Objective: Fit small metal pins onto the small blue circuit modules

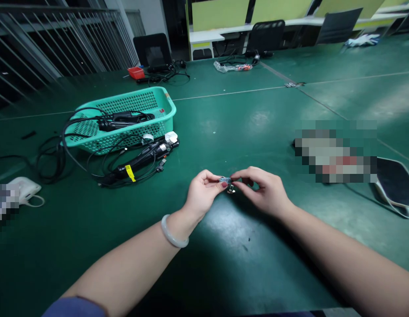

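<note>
Both my hands meet over the middle of the green table. My left hand, with a pale bangle on its wrist, pinches one end of a small grey metal part. My right hand pinches the other end with thumb and forefinger. A tiny metal piece hangs just under the part between the fingertips. What the part is stays too small to tell.
A teal plastic basket with black cables stands at the left. A black tool with a yellow label and tangled cords lies in front of it. A white device sits far left, a dark tablet far right. Chairs and desks line the back.
</note>
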A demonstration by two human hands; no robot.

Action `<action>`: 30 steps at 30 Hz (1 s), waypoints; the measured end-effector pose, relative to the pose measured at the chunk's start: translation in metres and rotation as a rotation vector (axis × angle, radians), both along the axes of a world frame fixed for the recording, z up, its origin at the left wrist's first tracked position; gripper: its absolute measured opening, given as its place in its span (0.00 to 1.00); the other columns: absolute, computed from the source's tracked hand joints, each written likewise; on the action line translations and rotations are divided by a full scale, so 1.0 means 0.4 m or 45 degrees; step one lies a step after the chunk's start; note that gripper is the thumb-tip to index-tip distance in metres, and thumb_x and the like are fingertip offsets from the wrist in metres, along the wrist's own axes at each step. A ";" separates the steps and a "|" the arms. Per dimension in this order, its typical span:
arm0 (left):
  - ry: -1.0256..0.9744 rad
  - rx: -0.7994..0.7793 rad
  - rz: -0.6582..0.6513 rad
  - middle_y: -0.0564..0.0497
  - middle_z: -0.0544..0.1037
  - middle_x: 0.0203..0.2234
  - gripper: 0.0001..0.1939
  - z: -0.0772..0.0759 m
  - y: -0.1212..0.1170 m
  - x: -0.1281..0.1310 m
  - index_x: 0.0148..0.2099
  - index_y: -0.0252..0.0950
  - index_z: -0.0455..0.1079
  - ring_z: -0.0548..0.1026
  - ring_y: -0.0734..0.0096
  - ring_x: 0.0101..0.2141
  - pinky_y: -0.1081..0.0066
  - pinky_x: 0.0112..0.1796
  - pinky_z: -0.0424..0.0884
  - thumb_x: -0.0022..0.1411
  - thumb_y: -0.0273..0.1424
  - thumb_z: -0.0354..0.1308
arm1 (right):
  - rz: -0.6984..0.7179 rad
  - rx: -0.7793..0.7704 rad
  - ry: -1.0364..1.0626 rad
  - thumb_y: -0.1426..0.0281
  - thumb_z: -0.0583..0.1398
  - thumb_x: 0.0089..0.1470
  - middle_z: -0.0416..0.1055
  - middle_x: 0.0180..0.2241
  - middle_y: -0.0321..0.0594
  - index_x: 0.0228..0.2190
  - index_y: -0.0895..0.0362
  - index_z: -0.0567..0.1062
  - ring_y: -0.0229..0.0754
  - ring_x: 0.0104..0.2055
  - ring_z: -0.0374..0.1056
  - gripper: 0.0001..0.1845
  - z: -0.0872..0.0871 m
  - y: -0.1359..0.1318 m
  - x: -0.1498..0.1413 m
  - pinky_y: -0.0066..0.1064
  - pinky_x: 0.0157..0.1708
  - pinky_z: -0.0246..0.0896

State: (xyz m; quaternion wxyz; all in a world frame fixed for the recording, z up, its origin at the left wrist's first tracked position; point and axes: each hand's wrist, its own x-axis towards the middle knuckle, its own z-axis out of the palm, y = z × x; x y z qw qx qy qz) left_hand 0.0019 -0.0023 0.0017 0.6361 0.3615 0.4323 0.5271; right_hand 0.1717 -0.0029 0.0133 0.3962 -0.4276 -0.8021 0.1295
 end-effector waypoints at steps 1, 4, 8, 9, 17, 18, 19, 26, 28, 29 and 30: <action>-0.003 -0.003 0.003 0.54 0.78 0.24 0.17 0.001 0.000 0.000 0.27 0.33 0.65 0.75 0.78 0.28 0.73 0.36 0.71 0.38 0.28 0.72 | -0.016 -0.005 0.002 0.68 0.58 0.56 0.75 0.28 0.37 0.35 0.53 0.76 0.35 0.27 0.67 0.06 0.000 0.000 0.001 0.29 0.27 0.63; -0.008 0.001 0.012 0.55 0.77 0.23 0.18 0.003 0.001 0.002 0.26 0.33 0.65 0.75 0.79 0.27 0.74 0.34 0.71 0.36 0.29 0.72 | -0.037 0.014 0.010 0.69 0.59 0.56 0.75 0.28 0.36 0.34 0.53 0.76 0.34 0.25 0.66 0.05 0.001 0.000 0.002 0.28 0.26 0.62; 0.000 0.010 0.003 0.55 0.77 0.23 0.19 0.004 0.002 0.001 0.26 0.33 0.65 0.76 0.78 0.27 0.73 0.35 0.71 0.35 0.29 0.73 | -0.020 0.112 0.032 0.71 0.60 0.55 0.75 0.27 0.35 0.34 0.54 0.76 0.34 0.25 0.67 0.04 0.005 -0.002 -0.001 0.26 0.26 0.63; -0.002 0.011 0.000 0.55 0.77 0.23 0.19 0.003 0.001 0.000 0.27 0.33 0.64 0.76 0.78 0.28 0.73 0.35 0.71 0.35 0.29 0.73 | -0.010 0.144 0.022 0.72 0.60 0.55 0.75 0.28 0.36 0.34 0.54 0.75 0.34 0.26 0.67 0.04 0.005 -0.002 -0.002 0.26 0.26 0.64; -0.051 0.014 -0.030 0.55 0.77 0.24 0.19 -0.001 0.000 0.001 0.26 0.33 0.64 0.75 0.77 0.28 0.71 0.36 0.70 0.36 0.29 0.73 | 0.012 0.453 -0.171 0.75 0.59 0.56 0.77 0.29 0.36 0.38 0.54 0.75 0.36 0.27 0.67 0.08 -0.012 0.001 -0.006 0.28 0.28 0.66; -0.057 0.010 -0.030 0.55 0.77 0.24 0.19 -0.002 0.001 0.001 0.26 0.33 0.64 0.75 0.77 0.28 0.71 0.36 0.70 0.36 0.29 0.72 | 0.010 0.465 -0.187 0.75 0.59 0.56 0.77 0.29 0.37 0.39 0.54 0.75 0.37 0.27 0.67 0.09 -0.015 0.001 -0.006 0.28 0.29 0.66; -0.063 0.006 -0.027 0.55 0.77 0.24 0.19 -0.003 0.002 0.001 0.26 0.33 0.64 0.74 0.77 0.28 0.71 0.36 0.70 0.36 0.29 0.72 | 0.003 0.469 -0.195 0.75 0.58 0.56 0.77 0.29 0.37 0.39 0.54 0.75 0.37 0.28 0.67 0.10 -0.016 0.000 -0.005 0.28 0.29 0.66; -0.077 -0.043 0.057 0.52 0.79 0.26 0.17 -0.015 0.011 -0.001 0.28 0.33 0.66 0.76 0.76 0.31 0.70 0.40 0.69 0.39 0.30 0.71 | -0.139 0.103 -0.147 0.73 0.58 0.55 0.75 0.27 0.37 0.35 0.54 0.77 0.37 0.29 0.69 0.07 0.000 -0.001 0.007 0.29 0.31 0.67; -0.069 -0.052 0.075 0.51 0.79 0.27 0.17 -0.017 0.012 -0.002 0.29 0.33 0.66 0.77 0.75 0.32 0.69 0.41 0.70 0.40 0.30 0.71 | -0.043 -0.101 -0.217 0.70 0.62 0.53 0.75 0.29 0.37 0.31 0.54 0.78 0.38 0.32 0.70 0.03 -0.002 0.003 0.010 0.30 0.35 0.67; -0.068 -0.054 0.082 0.51 0.79 0.27 0.16 -0.017 0.013 -0.002 0.29 0.33 0.66 0.77 0.75 0.32 0.69 0.41 0.70 0.40 0.30 0.71 | 0.015 -0.186 -0.265 0.69 0.62 0.52 0.76 0.31 0.37 0.30 0.54 0.78 0.39 0.35 0.70 0.03 -0.005 0.006 0.011 0.31 0.38 0.67; -0.069 -0.055 0.088 0.51 0.79 0.27 0.16 -0.017 0.013 -0.002 0.29 0.33 0.66 0.77 0.74 0.32 0.69 0.41 0.70 0.40 0.29 0.71 | 0.057 -0.248 -0.315 0.69 0.62 0.52 0.75 0.32 0.38 0.30 0.54 0.78 0.40 0.37 0.70 0.03 -0.010 0.008 0.010 0.32 0.40 0.67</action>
